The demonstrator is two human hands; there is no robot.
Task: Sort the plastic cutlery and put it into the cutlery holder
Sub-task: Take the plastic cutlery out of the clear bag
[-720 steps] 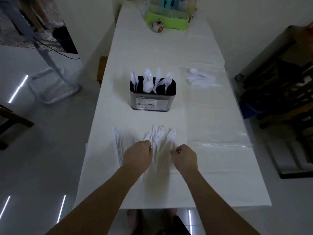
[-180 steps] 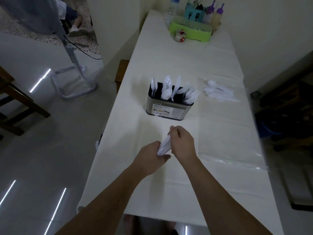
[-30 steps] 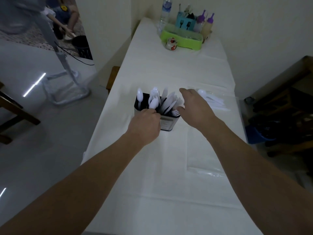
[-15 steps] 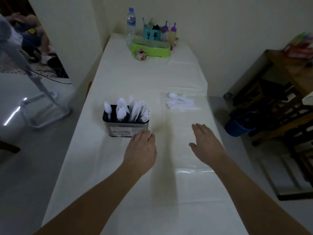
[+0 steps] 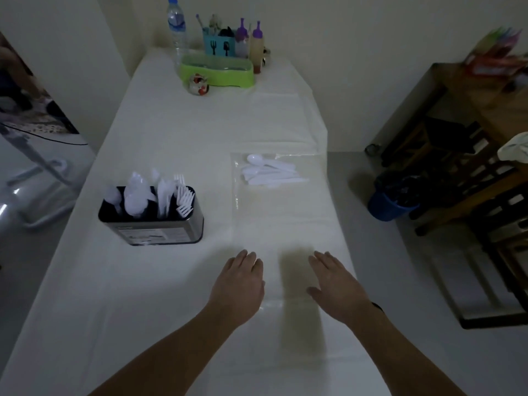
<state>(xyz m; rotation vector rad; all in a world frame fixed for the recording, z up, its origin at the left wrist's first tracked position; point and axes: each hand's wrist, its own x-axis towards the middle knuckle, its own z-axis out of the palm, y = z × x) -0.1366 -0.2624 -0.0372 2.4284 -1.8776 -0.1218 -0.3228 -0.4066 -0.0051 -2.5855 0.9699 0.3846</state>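
A metal cutlery holder (image 5: 160,228) with a black top stands on the left part of the white table. White plastic spoons, knives and forks (image 5: 184,197) stick up out of it. A small heap of white plastic spoons (image 5: 271,174) lies on a clear plastic sheet (image 5: 283,224) to the right and farther back. My left hand (image 5: 238,288) hovers palm down over the table, in front and to the right of the holder, fingers straight and empty. My right hand (image 5: 335,287) is also flat and empty, over the near end of the clear sheet.
At the far end of the table stand a green tray (image 5: 217,71), a water bottle (image 5: 177,27), a teal utensil caddy (image 5: 218,47) and purple-capped bottles. A blue bucket (image 5: 390,200) and dark wooden furniture (image 5: 463,178) are on the right. A fan stand is on the floor at left.
Both hands have drawn back from the holder and now hover flat and empty nearer to me. The view has turned to the right, so the holder sits farther left.
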